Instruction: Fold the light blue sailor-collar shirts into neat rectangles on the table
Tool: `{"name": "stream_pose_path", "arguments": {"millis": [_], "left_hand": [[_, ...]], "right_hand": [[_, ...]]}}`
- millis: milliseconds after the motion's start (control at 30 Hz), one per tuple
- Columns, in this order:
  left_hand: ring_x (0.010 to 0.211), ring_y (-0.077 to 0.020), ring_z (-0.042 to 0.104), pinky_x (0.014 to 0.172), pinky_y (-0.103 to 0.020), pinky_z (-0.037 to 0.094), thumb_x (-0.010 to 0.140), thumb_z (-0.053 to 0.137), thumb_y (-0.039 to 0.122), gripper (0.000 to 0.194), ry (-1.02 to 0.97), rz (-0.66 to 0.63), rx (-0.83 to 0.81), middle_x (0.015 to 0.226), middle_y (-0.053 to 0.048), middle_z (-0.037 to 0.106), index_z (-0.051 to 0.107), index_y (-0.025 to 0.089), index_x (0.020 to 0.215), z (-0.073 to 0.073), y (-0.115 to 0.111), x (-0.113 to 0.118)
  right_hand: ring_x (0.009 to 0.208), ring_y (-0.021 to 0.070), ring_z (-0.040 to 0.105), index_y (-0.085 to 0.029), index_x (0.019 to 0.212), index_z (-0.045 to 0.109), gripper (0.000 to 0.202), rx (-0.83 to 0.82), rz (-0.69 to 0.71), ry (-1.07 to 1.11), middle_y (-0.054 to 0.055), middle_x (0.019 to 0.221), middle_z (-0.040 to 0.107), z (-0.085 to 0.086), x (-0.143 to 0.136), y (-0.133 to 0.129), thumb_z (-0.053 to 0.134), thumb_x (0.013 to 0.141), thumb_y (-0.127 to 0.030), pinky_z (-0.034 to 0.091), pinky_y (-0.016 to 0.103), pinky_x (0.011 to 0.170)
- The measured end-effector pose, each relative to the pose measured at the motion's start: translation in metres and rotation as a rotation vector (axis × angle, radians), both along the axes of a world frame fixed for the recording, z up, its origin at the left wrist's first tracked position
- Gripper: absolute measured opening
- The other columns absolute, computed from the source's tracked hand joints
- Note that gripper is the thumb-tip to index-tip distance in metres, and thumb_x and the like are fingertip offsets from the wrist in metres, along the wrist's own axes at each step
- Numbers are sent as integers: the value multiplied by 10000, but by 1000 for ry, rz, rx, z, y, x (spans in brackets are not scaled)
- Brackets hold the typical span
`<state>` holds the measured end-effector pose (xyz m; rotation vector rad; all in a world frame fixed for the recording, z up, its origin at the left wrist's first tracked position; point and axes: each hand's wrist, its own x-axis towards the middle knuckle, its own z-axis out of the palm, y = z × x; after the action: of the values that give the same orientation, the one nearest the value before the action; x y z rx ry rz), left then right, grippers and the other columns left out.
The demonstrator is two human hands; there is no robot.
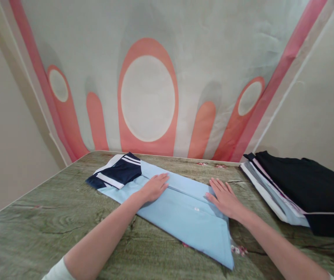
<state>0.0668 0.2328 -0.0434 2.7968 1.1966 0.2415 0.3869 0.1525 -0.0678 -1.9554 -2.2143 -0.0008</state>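
A light blue shirt (184,214) lies folded lengthwise on the table, running from the far left toward the near right. Its dark navy part with white stripes (123,171) is at the far left end. My left hand (155,187) rests flat on the middle of the shirt, beside the long fold line. Over at the right end, my right hand (224,198) lies on the cloth near its far edge, fingers stretched out. Neither hand grips anything. A small white mark shows on the blue cloth between the hands and the near edge.
A stack of folded clothes (286,198), with a black garment (310,182) on top, sits at the right of the wood-patterned table (53,210). Behind the table's far edge rises a grey wall covering (97,39) with pink and orange shapes.
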Motion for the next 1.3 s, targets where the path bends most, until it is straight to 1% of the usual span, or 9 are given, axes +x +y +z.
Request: {"name": "stream_pose_path", "arguments": {"millis": [133,233,300,467,600,767,933,1100,1300], "left_hand": [[1323,-182,257,1063,-345,196,945,242,393,466,-16,-112,-6,1445,-72,290,351,196,1353,3,-17,15],[1334,-194,229,1063,-372,188,936,228,455,506,23,-110,-14,1460,-68,255,305,216,1375,2,-20,17],[1335,-221,223,1063,-421,170,923,209,502,549,72,-8,-2,1466,-75,234,277,217,1388,1,-13,8],[1338,-294,189,1053,-534,73,900,224,523,598,188,477,110,1459,-117,236,330,168,1370,1,18,-37],[1330,-300,206,1024,-527,191,895,208,518,611,183,624,67,1475,-110,190,266,172,1396,0,32,-59],[1326,-316,202,1016,-512,213,887,201,543,636,155,590,101,1473,-120,193,280,156,1386,-8,34,-59],[1316,-322,226,1017,-496,207,875,220,582,672,116,505,150,1459,-149,222,313,134,1367,-12,32,-43],[1319,-297,230,1035,-455,192,872,201,603,685,70,370,182,1452,-136,250,316,142,1365,-13,28,-17],[1316,-284,241,1039,-440,191,886,212,578,637,50,348,201,1445,-115,278,346,162,1349,-13,25,-4]], "right_hand": [[1352,236,164,-174,1401,284,667,41,138,18,72,1468,234,6,-11,-3,210,880,-584,149,447,1099],[1343,229,202,-204,1402,282,653,-25,214,20,57,1467,241,6,-14,-6,218,879,-588,199,427,1090],[1343,229,203,-216,1407,268,656,-55,223,10,53,1467,240,5,-14,-7,217,875,-596,197,437,1089],[1344,233,199,-230,1410,256,656,-63,216,2,47,1468,234,3,-13,-7,211,873,-604,193,453,1087],[1340,244,210,-236,1404,272,653,-68,212,22,48,1464,244,2,-10,-8,229,868,-607,196,470,1081],[1262,253,372,-233,1274,490,530,-67,247,155,80,1382,410,10,2,-3,304,881,-537,302,442,1028],[890,236,602,-150,1006,619,379,-118,181,324,117,982,657,26,27,8,480,797,-434,458,363,805],[549,149,550,-140,849,585,339,-507,66,465,37,659,615,42,55,2,548,723,-453,405,253,492],[473,101,463,-158,775,580,309,-754,159,504,-24,568,533,54,70,-7,615,660,-442,327,216,437]]}}
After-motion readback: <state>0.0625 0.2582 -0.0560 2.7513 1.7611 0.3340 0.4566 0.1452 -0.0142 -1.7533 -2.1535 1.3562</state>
